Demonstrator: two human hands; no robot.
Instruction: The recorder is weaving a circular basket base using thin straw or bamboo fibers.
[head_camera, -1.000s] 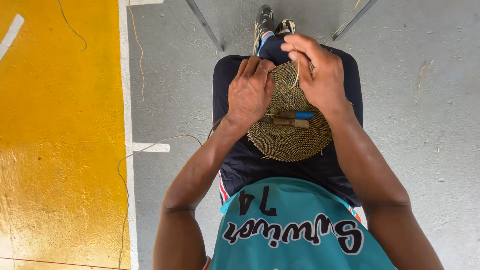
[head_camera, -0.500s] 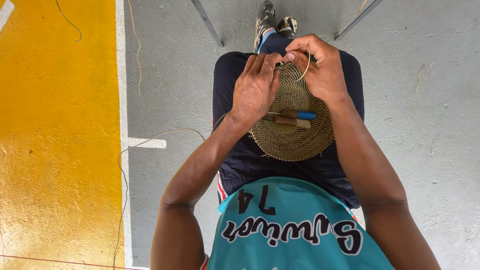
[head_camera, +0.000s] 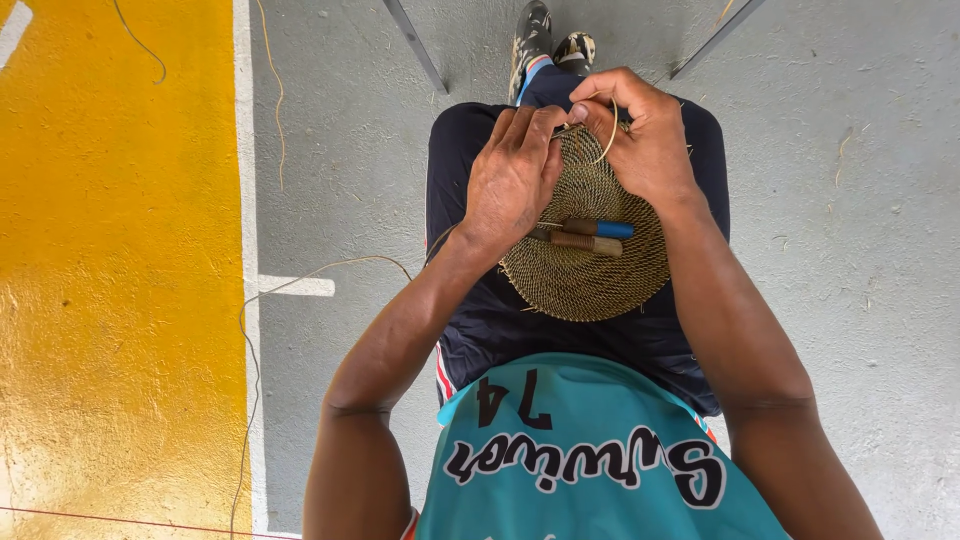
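A grey concrete floor (head_camera: 860, 250), scuffed and flecked with bits of dry fibre, fills most of the scene in bright, even daylight. Along the left runs a broad band of worn yellow paint (head_camera: 110, 300), edged by a white painted line (head_camera: 243, 170) with a short white tick (head_camera: 295, 286) branching off it. Two slim metal legs (head_camera: 415, 45) angle in at the top edge, and loose thin strands (head_camera: 275, 90) trail across the floor.

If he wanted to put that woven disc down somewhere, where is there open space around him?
Bare grey floor lies to his right, beyond the right hand. More lies between his left arm and the white line, crossed by a thin strand. His lap is crowded: the woven disc, two tools and the left hand.
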